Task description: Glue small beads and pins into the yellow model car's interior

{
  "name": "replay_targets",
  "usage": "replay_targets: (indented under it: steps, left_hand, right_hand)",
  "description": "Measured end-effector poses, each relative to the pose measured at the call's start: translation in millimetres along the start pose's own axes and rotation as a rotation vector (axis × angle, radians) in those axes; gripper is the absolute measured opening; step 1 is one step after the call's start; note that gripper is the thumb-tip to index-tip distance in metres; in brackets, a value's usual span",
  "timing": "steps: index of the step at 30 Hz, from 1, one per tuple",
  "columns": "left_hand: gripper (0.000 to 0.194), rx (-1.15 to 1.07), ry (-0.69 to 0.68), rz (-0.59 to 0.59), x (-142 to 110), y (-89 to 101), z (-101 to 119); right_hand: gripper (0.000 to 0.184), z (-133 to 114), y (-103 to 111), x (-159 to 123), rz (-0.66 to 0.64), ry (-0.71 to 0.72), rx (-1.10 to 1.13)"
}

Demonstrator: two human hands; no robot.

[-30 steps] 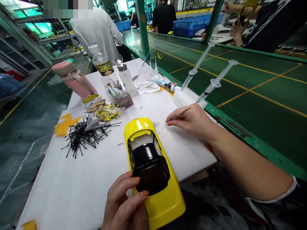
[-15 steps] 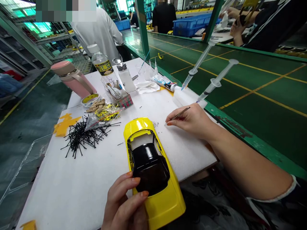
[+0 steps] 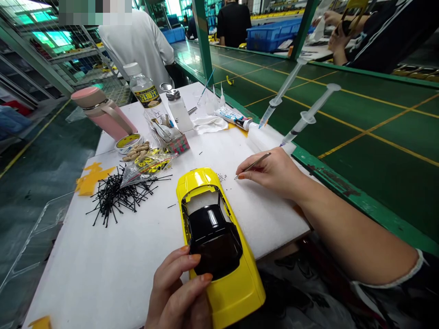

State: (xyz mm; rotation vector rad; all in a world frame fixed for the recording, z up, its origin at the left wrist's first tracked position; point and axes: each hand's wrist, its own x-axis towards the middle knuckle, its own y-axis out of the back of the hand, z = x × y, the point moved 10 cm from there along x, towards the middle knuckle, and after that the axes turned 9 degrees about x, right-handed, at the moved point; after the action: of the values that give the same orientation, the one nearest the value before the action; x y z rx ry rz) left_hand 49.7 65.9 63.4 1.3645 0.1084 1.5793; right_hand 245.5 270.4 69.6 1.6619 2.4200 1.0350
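Note:
A yellow toy car body (image 3: 236, 292) with a black roof lies tilted at the near edge of the white work surface (image 3: 133, 269). My left hand (image 3: 181, 288) grips its left rear side, fingertips on the yellow shell and by the dark rear window. To the right, my right hand (image 3: 270, 176) pinches thin metal tweezers (image 3: 258, 161) like a pen. Their tip points down at the surface, close to a scatter of tiny black parts (image 3: 222, 177) beside the car's front. Whether the tip holds one is too small to tell.
Left of the car lies a heap of black thin sticks (image 3: 118, 196). Behind are a pink thermos (image 3: 103, 112), a plastic bottle (image 3: 144, 91), a white pump bottle (image 3: 179, 109), a glue tube (image 3: 235, 118) and two syringes (image 3: 303, 122). Beyond runs a green conveyor (image 3: 346, 119); people sit nearby.
Almost nothing differs. The view has shifted very slightly, while both hands, the car body and the tweezers keep their places.

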Motion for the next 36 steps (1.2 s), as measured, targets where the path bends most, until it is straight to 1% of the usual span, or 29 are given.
replay_targets:
  steps: [5, 11, 14, 18, 21, 24, 26, 27, 31, 33, 36]
  left_hand:
    - [0.02, -0.013, 0.077, 0.059, -0.7, 2.8, -3.1]
    - [0.026, -0.017, -0.019, -0.034, 0.7, -0.2, -2.3]
    - [0.028, -0.016, -0.017, -0.035, 0.8, 1.8, -6.1]
    - [0.03, -0.013, -0.04, -0.043, 0.9, -0.2, -2.0]
    - [0.027, -0.009, 0.011, 0.006, 0.5, -1.6, 2.2]
    - [0.022, -0.01, 0.113, 0.12, -1.3, 1.4, 2.8]
    - [0.02, -0.02, 0.136, 0.166, -1.9, 2.6, 4.2]
    - [0.019, -0.024, 0.138, 0.173, -1.7, 2.7, 4.4]
    - [0.024, -0.045, 0.099, 0.129, 0.7, -0.6, 5.5]
    - [0.026, -0.055, 0.095, 0.155, 0.5, 1.4, 5.3]
    - [0.024, -0.072, 0.123, 0.2, -2.1, 2.9, 3.6]
  right_hand:
    - [0.011, 0.8, -1.0, 0.4, -0.003, -0.006, 0.004]
    - [0.011, 1.3, -1.2, 0.6, -0.008, -0.016, 0.007]
    - [0.011, 1.8, -1.1, 0.1, -0.007, -0.012, 0.005]
    - [0.01, 3.0, -0.8, 0.1, -0.005, -0.001, -0.004]
    - [0.011, 0.4, 0.9, 0.0, 0.002, 0.005, -0.01]
    - [0.012, -9.4, 2.2, -2.4, -0.003, -0.002, -0.024]
    - [0.011, -21.9, 1.6, -5.9, -0.023, 0.004, -0.03]
    - [0.012, -30.0, 0.9, -8.0, -0.036, 0.018, -0.031]
    - [0.016, -63.9, -8.1, -18.3, -0.13, 0.096, -0.031]
    - [0.016, -73.6, -15.1, -23.6, -0.188, 0.112, -0.059]
    - [0.015, -81.9, -21.5, -30.7, -0.22, 0.149, -0.117]
